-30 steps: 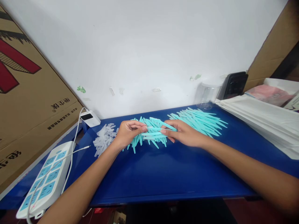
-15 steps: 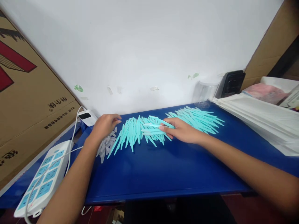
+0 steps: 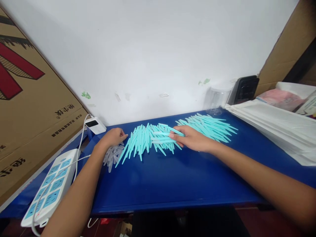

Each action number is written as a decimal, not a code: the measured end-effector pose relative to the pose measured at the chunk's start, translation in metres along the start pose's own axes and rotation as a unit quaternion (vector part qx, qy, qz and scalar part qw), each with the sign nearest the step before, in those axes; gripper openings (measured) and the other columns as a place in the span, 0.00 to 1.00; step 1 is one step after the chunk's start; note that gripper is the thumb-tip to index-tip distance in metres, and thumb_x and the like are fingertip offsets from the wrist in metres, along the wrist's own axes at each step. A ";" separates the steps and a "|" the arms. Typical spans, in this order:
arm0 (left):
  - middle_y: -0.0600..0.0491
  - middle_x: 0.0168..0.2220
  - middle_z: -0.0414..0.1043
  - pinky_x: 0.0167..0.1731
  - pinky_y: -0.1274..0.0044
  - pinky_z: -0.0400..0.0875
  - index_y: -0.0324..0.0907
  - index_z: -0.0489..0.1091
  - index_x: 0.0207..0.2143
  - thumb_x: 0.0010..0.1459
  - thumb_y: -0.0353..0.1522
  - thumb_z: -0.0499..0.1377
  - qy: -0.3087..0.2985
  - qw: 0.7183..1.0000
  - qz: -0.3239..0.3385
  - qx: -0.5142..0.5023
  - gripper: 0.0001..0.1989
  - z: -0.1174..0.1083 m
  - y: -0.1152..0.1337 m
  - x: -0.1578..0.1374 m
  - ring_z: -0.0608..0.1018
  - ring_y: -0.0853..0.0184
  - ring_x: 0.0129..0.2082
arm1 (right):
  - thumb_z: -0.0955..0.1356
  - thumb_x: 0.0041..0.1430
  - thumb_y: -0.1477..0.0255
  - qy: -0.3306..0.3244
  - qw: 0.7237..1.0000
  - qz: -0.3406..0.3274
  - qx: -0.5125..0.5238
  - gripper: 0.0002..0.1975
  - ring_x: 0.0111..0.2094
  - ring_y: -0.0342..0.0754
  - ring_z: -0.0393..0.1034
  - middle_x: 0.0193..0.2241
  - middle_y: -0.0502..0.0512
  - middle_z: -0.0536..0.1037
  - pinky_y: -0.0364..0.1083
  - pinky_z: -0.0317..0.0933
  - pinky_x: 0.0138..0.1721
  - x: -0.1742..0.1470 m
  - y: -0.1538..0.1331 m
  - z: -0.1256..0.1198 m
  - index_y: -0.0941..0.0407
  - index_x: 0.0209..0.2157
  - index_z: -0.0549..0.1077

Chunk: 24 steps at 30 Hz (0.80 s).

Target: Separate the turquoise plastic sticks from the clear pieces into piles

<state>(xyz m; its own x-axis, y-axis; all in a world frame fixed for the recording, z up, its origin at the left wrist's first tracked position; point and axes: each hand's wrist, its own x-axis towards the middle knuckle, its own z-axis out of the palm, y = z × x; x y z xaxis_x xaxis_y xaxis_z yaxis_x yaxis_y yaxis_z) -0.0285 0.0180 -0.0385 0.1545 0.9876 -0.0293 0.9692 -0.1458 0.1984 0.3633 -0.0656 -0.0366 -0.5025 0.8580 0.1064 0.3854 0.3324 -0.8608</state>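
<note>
Turquoise tapered sticks (image 3: 161, 141) stay pinched in my right hand (image 3: 189, 139), over the middle pile (image 3: 141, 140) — my left hand (image 3: 114, 136) has left them for the translucent pieces (image 3: 112, 156) at far left, so only the right supports them; whether the left grips anything, I can't tell.

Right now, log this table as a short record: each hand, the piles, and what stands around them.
Left hand: at the far edge of the pale pieces; cannot tell whether it holds one
Right hand: holds a few teal sticks by the middle pile's right end
Middle pile: teal sticks, on the blue table
Right pile: more teal sticks
Back: clear jar near the wall
Left side: white power strip
</note>
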 end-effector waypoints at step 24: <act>0.46 0.38 0.83 0.38 0.73 0.75 0.39 0.77 0.40 0.53 0.41 0.75 -0.018 0.778 0.076 -0.623 0.19 0.027 0.104 -0.031 0.83 0.63 0.36 | 0.59 0.71 0.44 -0.094 0.995 -0.023 0.035 0.29 0.22 0.43 0.57 0.20 0.46 0.68 0.45 0.55 0.30 -0.001 0.001 0.008 0.53 0.27 0.62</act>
<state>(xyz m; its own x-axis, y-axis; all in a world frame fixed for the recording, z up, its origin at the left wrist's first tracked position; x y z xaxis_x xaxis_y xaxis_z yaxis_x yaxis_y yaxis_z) 0.0723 -0.0296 -0.0433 0.2776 0.9586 0.0644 0.0047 -0.0684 0.9976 0.3580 -0.0698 -0.0417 -0.6562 0.7524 0.0577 0.3072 0.3361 -0.8903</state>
